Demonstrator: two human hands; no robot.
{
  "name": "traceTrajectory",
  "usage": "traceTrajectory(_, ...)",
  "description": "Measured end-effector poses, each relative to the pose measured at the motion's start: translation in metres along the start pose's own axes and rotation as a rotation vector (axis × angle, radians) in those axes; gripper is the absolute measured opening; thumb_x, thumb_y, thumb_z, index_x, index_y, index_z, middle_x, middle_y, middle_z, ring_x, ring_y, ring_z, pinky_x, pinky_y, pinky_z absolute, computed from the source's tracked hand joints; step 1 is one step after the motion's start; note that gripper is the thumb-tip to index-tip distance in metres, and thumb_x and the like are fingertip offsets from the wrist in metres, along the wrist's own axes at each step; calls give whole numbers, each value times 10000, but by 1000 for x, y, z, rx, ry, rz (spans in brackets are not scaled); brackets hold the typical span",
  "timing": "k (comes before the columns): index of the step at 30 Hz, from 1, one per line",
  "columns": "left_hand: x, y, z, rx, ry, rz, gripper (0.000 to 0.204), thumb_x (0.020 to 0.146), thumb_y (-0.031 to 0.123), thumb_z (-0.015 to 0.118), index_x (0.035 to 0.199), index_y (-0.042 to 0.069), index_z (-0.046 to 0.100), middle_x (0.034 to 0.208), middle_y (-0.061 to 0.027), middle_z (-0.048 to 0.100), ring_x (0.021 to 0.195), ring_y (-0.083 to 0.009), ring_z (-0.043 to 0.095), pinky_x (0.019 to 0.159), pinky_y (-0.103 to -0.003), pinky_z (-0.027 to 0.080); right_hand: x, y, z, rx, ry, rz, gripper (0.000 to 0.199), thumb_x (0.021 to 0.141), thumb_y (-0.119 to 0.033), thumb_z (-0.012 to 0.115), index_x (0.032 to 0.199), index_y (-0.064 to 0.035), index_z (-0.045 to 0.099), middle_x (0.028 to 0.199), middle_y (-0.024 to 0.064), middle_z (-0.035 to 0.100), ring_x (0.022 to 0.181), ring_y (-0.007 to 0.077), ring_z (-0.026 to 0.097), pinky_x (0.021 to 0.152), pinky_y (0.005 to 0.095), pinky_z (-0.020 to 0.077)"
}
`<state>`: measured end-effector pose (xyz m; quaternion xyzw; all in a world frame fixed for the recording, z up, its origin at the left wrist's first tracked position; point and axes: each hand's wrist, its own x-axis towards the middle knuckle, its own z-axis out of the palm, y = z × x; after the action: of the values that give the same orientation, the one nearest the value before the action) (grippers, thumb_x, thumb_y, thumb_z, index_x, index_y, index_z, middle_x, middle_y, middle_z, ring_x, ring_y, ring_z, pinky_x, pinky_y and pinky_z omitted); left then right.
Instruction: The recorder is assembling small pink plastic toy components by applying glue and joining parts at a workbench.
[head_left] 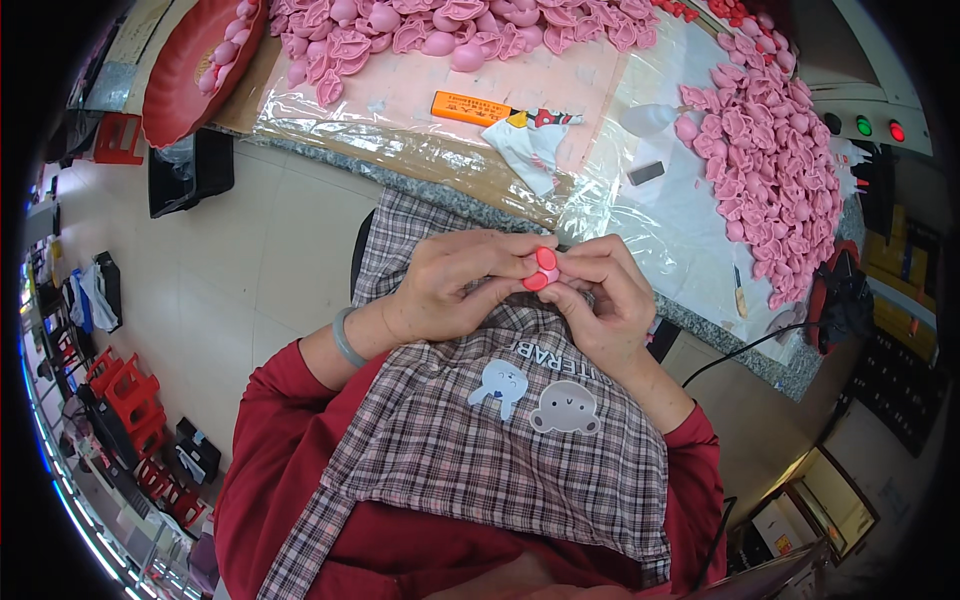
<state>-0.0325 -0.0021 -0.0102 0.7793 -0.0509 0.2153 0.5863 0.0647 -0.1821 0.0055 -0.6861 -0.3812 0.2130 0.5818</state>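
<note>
From where I stand, the big granite-edged table (450,198) carries two heaps of thin pink pieces, one along the far side (460,25) and one at the right (775,180), with a scalloped red dish (175,100) at its left end. Just off the near edge, the person's left hand (455,280) and right hand (610,300) pinch between their fingertips one small red-and-pink piece (545,262), held above the checked apron's top.
</note>
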Motion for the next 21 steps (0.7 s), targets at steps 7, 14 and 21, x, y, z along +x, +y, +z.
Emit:
traceTrajectory(7,-1,-1,0,17,-4,37,181,735,-34,705,902,18,660,1103,-176,681,816,-288,701,688,-334,562,-2,2,4,16,20,-27,235,798,104,687,1015,83,600,1027,152,550,845,171,658,722,239,574)
traceTrajectory(14,0,-1,0,35,-13,34,187,741,-32,705,914,19,656,1101,-176,681,809,-288,701,678,-334,562,-1,4,3,36,19,1,230,802,103,683,1015,82,599,1031,154,546,847,172,658,724,238,577)
traceTrajectory(21,2,0,0,41,-15,11,181,746,-26,711,910,22,652,1088,-166,686,788,-277,698,656,-325,557,0,4,3,29,15,9,229,803,104,682,1015,85,598,1032,149,543,848,170,656,729,237,577)
